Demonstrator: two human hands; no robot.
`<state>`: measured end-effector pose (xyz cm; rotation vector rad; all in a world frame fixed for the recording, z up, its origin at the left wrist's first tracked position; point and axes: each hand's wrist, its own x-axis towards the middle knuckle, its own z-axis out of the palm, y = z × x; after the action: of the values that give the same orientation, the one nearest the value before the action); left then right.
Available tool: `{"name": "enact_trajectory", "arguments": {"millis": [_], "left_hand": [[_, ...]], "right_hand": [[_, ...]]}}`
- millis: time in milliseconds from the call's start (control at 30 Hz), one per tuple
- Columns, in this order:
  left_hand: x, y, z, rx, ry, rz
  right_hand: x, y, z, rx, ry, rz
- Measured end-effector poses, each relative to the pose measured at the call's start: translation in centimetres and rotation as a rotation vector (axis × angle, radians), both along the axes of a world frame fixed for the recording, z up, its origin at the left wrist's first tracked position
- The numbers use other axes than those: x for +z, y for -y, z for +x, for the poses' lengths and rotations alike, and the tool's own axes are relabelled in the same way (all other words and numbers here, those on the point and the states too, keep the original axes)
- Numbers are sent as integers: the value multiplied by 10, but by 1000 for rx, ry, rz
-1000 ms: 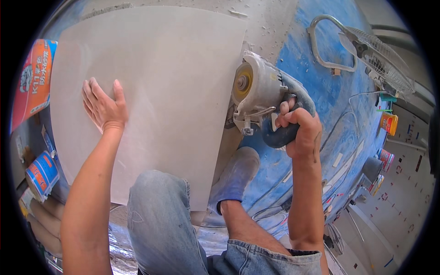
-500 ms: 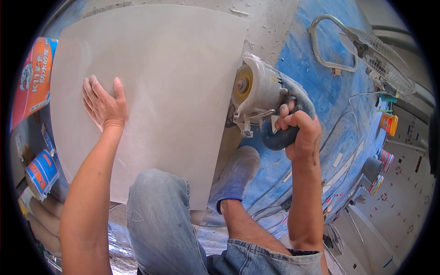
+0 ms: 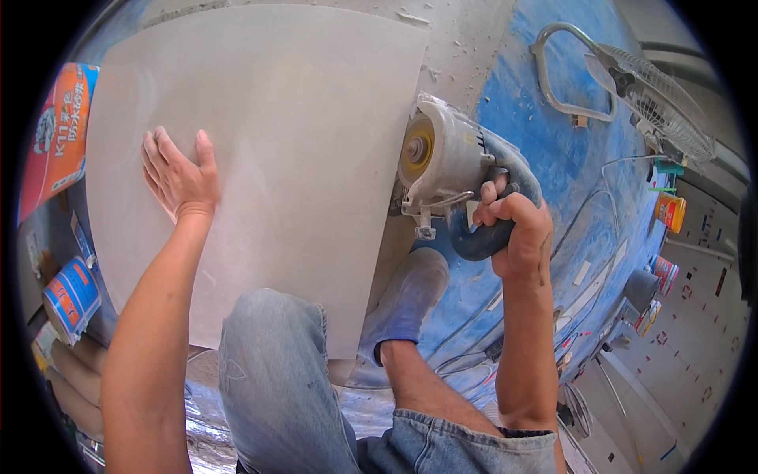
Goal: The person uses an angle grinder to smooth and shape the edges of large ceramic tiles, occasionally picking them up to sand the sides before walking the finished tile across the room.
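Right hand (image 3: 521, 223) grasps the saw (image 3: 452, 154), slanted outward at the slab (image 3: 300, 150)'s right edge; left hand (image 3: 186, 179), fingers splayed, lies on the slab.

There are two hands (image 3: 183, 183) (image 3: 524, 231), one saw (image 3: 454, 154), one slab (image 3: 292, 174).

A large flat grey slab (image 3: 276, 166), dust-coated grey handheld saw (image 3: 458, 154) and smeared blue floor (image 3: 517, 103) suggested a renovation site.

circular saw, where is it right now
In the head view, the circular saw is right of centre, in the right hand, at the right edge of the large grey panel.
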<state>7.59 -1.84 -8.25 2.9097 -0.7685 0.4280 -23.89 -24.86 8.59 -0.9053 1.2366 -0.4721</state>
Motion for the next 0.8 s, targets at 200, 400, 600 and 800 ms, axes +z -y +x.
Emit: {"name": "enact_trajectory", "arguments": {"millis": [200,400,600,800], "left_hand": [[0,-1,0,5,-3,7],[-1,-2,1,8,-11,4],[-1,0,1,3,-6,7],[-2,-1,1,0,-14,-7]], "right_hand": [[-3,-2,-4,3,22,5],[-2,-7,-4,-7,9,7],[-1,-8,-6,10,-2,1],[-1,-10,-8,26,5,4]]}}
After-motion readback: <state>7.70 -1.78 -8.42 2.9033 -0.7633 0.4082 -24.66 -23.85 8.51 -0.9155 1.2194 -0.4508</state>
